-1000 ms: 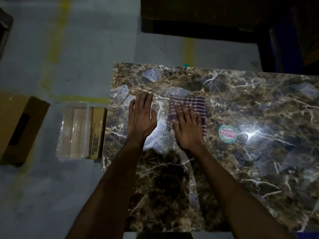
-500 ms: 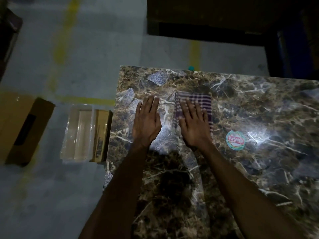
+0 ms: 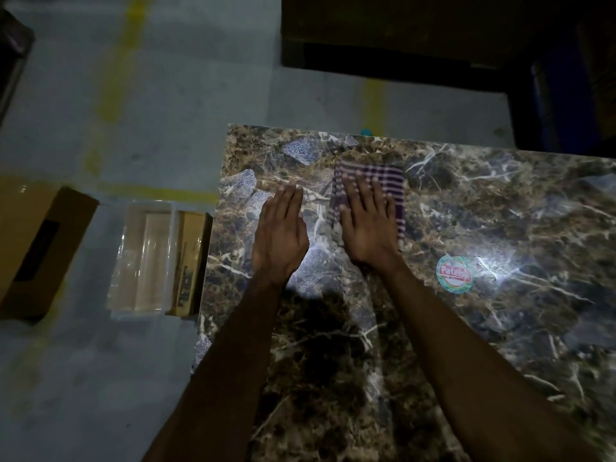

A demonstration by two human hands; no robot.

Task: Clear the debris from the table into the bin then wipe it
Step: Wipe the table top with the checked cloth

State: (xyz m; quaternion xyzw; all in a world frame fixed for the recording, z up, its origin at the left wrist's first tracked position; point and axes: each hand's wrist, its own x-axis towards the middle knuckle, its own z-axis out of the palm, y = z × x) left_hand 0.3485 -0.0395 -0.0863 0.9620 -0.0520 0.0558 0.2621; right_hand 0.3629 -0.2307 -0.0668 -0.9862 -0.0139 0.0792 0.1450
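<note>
A dark marble-patterned table [image 3: 500, 211] fills the right of the head view. On its far left part lies a folded purple and white checked cloth [image 3: 388, 181]. My right hand [image 3: 368, 225] lies flat on the cloth with straight fingers, pressing it onto the tabletop. My left hand [image 3: 280, 238] rests flat on the bare marble just left of the cloth, fingers straight and together. A clear plastic bin [image 3: 146, 258] stands on the floor by the table's left edge.
A round sticker [image 3: 454, 273] is stuck on the tabletop right of my right hand. A flat brown box [image 3: 190, 261] stands between the clear plastic bin and the table. A cardboard box [image 3: 36, 248] lies further left on the grey floor. Dark furniture [image 3: 416, 38] stands beyond the table.
Both hands have slid a little away from me toward the table's far edge, the right one pushing the cloth along. The view has shifted slightly.
</note>
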